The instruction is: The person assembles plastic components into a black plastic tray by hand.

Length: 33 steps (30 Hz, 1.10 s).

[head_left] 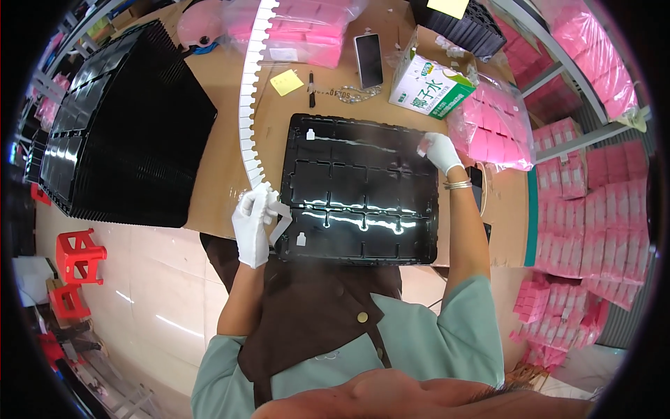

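Observation:
My left hand (252,225), in a white glove, is closed on a long strip of white bottle-shaped stickers (249,115). The strip curves up and away over the table, and its short end hangs beside the tray. In front of me lies a black plastic tray (328,183) with shallow compartments. One white sticker (310,134) is on its far left corner and another sticker (301,239) on its near left. My right hand (440,152), gloved as well, is over the tray's far right corner with fingers drawn together. What its fingertips hold, if anything, is too small to make out.
A tall stack of black trays (139,133) stands at left. Behind the tray lie a yellow note (286,82), a pen (312,89), a phone (368,60) and a green-white carton (431,87). Pink bagged packs (492,126) sit right; red stools (78,257) stand on the floor.

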Available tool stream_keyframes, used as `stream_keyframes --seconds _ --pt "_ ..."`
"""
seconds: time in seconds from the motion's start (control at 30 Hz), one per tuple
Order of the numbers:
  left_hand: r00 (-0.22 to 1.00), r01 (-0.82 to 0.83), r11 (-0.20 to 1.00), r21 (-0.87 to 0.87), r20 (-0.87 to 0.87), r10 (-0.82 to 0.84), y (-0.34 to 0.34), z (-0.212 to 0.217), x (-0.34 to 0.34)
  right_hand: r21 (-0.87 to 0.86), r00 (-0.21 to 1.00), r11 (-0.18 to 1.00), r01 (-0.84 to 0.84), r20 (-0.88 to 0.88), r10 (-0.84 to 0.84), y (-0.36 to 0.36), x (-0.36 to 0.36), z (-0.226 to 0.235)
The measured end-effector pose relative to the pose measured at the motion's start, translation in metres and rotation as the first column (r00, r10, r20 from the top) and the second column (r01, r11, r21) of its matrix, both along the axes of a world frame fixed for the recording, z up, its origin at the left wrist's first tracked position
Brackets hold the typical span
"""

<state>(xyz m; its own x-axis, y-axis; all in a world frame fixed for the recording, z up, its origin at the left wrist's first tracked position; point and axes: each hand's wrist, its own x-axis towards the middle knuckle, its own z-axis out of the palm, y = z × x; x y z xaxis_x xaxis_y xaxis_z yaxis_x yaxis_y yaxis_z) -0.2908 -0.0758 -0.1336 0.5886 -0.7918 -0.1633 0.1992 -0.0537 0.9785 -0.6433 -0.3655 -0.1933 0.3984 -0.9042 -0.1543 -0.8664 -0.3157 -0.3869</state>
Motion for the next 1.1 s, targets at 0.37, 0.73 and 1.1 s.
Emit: stream_keyframes --seconds 0.37,0.73,1.1 --pt "0.999 0.031 0.999 0.014 -0.040 -0.030 -0.010 -0.008 -0.005 -0.468 0.985 0.872 0.144 -0.014 -0.170 0.034 0.033 0.004" --pt "0.995 0.072 0.991 0.113 0.053 -0.079 -0.003 0.003 0.003 -0.194 0.870 0.956 0.219 0.482 -0.101 0.013 0.007 -0.010" --pt "0.998 0.039 0.998 0.040 0.048 -0.040 0.002 -0.008 0.011 -0.428 0.978 0.880 0.208 0.084 -0.190 0.018 0.026 -0.007"
